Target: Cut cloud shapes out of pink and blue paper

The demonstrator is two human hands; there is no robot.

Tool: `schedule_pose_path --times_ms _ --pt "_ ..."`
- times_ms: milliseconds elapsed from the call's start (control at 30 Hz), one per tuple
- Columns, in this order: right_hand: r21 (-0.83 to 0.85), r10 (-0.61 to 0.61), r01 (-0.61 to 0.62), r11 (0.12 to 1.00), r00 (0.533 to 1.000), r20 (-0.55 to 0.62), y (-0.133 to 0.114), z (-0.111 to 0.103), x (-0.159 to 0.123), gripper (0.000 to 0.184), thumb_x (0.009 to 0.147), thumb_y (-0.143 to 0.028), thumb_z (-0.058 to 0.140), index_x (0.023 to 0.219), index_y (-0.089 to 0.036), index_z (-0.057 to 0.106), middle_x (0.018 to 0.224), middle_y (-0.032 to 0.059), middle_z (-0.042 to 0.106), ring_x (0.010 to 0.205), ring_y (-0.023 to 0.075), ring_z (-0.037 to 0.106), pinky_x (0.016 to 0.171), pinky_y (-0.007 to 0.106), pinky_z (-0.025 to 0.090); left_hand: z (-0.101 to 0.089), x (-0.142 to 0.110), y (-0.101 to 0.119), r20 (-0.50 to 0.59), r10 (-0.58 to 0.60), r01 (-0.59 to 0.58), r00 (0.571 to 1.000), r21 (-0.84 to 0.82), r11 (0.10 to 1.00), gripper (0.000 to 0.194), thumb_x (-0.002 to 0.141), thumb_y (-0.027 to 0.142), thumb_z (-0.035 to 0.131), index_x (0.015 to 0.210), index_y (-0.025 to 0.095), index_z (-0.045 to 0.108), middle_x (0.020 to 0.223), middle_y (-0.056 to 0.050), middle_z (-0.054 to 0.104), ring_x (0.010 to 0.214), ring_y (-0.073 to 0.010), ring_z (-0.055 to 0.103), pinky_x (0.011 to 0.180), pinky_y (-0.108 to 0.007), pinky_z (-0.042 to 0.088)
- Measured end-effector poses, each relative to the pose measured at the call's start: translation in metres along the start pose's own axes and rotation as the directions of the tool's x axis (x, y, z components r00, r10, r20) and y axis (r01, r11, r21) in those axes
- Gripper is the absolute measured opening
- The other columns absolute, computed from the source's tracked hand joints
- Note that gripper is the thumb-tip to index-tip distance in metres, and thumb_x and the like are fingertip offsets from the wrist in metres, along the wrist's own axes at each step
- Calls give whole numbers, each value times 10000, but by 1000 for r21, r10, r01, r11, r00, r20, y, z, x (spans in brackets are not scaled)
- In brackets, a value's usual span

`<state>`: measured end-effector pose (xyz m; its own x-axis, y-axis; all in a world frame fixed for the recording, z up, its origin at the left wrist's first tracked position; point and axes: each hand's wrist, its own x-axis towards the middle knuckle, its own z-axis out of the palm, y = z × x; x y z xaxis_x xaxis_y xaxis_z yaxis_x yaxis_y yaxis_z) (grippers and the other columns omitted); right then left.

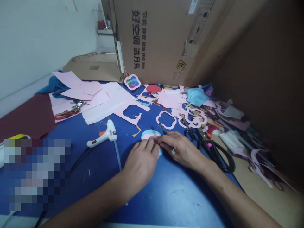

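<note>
My left hand [141,161] lies on the blue mat with its fingers pressed down on a small pink and light-blue paper shape [149,134]. My right hand [181,148] is closed round a thin dark tool [163,129], whose tip points at the same shape. Both hands meet over the paper near the middle of the blue mat [166,193].
A white glue gun [104,136] lies left of the hands, with a glue stick beside it. Black scissors [213,150] lie just right of my right hand. Pink paper sheets [104,101], cut-out pink rings [166,119] and scraps cover the far side. A large cardboard box [161,41] stands behind.
</note>
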<state>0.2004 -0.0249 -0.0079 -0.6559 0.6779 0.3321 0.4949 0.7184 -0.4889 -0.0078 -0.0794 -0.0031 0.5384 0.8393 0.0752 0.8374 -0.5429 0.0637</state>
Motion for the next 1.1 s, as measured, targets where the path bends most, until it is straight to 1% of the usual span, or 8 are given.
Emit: schedule_pose_path --times_ms 167,300,400,500,600,733,867,1100 --pt "144 128 -118 983 990 -62 1 -7 -3 252 1132 -293 518 1251 -260 738 1153 85 817 1068 239 760 982 385 556 -4 0 2 15 -16 15 1000 18 1000 388 1085 274 523 1418 150 679 1550 -188 626 1288 -331 653 983 -472 570" --pt "321 359 -279 905 906 -225 2 -21 -5 370 1136 -440 522 1445 -302 670 1061 49 809 1051 237 748 954 374 569 -6 1 3 38 -7 6 999 26 1000 401 1078 285 547 1431 141 670 1575 -201 607 1326 -344 641 1001 -477 564" --pt "388 437 -312 867 851 -291 -1 -28 -5 455 1119 -523 531 1512 -326 647 1053 50 765 959 221 734 919 375 578 -6 2 2 57 -14 12 998 34 999 404 1076 300 558 1431 147 671 1591 -196 595 1326 -342 643 1009 -472 564" --pt "426 481 -331 842 817 -317 -5 -31 -3 469 1096 -575 547 1419 -287 729 1074 71 741 854 197 709 803 346 589 -4 2 2 58 -13 10 998 40 999 397 1074 304 562 1423 154 675 1596 -187 594 1313 -338 649 998 -468 569" --pt "482 555 -372 793 768 -320 -7 -30 1 430 1049 -579 624 1203 -224 810 908 61 742 754 188 681 669 307 559 -3 2 2 45 -9 7 999 53 999 406 1072 299 566 1437 153 666 1601 -186 591 1308 -336 651 995 -464 569" --pt "545 637 -425 723 715 -287 -6 -25 4 313 949 -512 761 977 -203 804 720 12 682 590 152 583 529 269 460 -1 2 2 30 -1 0 1000 59 998 409 1061 289 585 1435 144 663 1583 -198 603 1299 -344 651 989 -469 564" --pt "573 658 -444 689 714 -239 -4 -19 4 290 949 -499 762 959 -209 761 702 -2 664 565 141 544 501 262 415 0 2 3 15 -5 5 1000 33 999 385 1054 279 595 1405 140 670 1566 -207 609 1282 -347 650 971 -473 561" --pt "612 666 -452 649 726 -170 1 -18 4 383 986 -587 714 936 -209 683 743 9 719 576 133 599 527 254 445 -1 1 3 23 -7 7 1000 1 1000 367 1053 281 591 1391 160 667 1619 -183 562 1311 -336 617 983 -465 537"
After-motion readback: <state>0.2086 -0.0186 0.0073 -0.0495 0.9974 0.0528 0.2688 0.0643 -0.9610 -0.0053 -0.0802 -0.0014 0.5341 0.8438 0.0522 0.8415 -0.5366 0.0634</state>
